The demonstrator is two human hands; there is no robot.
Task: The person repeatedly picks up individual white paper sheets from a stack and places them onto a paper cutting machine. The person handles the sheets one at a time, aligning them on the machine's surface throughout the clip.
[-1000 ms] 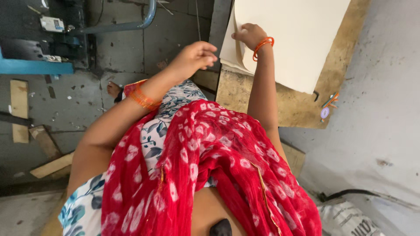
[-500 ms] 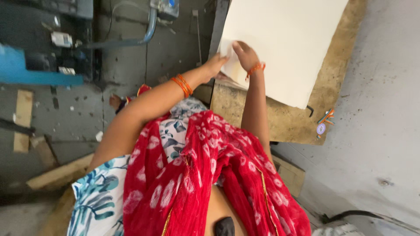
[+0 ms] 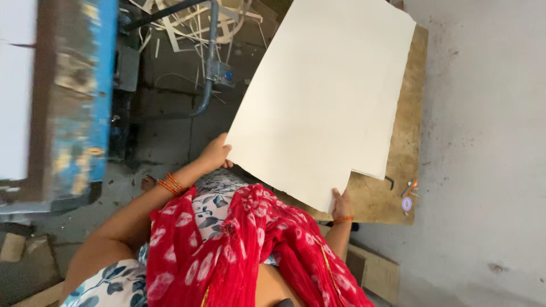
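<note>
A large cream sheet of board [image 3: 324, 102], with a notch cut out of its near right corner, is lifted above a wooden pallet [image 3: 406, 148]. My left hand [image 3: 215, 153] grips the sheet's near left edge. My right hand [image 3: 342, 203] holds its near edge beside the notch, the fingers partly hidden under the sheet. Both wrists carry orange bangles. A red patterned scarf [image 3: 250, 256] hangs over my front below the hands.
A blue metal machine table [image 3: 79, 96] stands at the left, with a grey pipe [image 3: 209, 62] and pale offcut strips [image 3: 187, 23] behind it. Grey concrete floor [image 3: 483, 142] lies to the right. Small tools [image 3: 409, 193] rest on the pallet's right edge.
Both hands have taken hold of the sheet and raised it off the pallet toward me. The view has swung left, bringing the blue machine into sight.
</note>
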